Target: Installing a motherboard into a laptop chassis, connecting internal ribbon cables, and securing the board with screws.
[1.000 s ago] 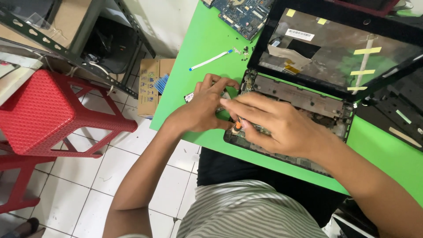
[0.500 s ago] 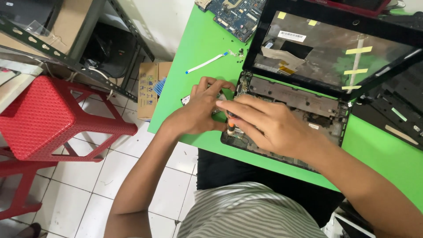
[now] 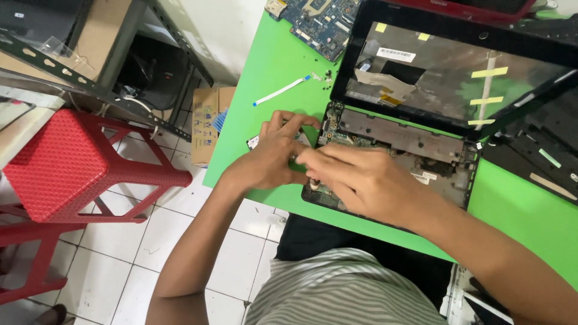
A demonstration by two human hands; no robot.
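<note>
View from above of a person seated at a green table point(image 3: 271, 90), working on an opened-up black laptop point(image 3: 421, 144) whose keyboard deck is removed, exposing the inner frame and boards. The laptop base lies at the picture's centre, its screen tilted back toward 1 o'clock.

Both hands meet at the base's left edge, at about 9 o'clock of the laptop. The left hand point(image 3: 274, 153) rests there with fingers curled loosely over the corner; whether it grips anything cannot be told. The right hand point(image 3: 361, 180) lies across the base, fingers bent and pinched together toward the left hand, hiding whatever they hold.

At 12 o'clock of the hands lies a white ribbon cable point(image 3: 280, 92), beyond it a blue circuit board point(image 3: 319, 21). A red plastic stool point(image 3: 72, 162) stands at 9 o'clock on the tiled floor.
</note>
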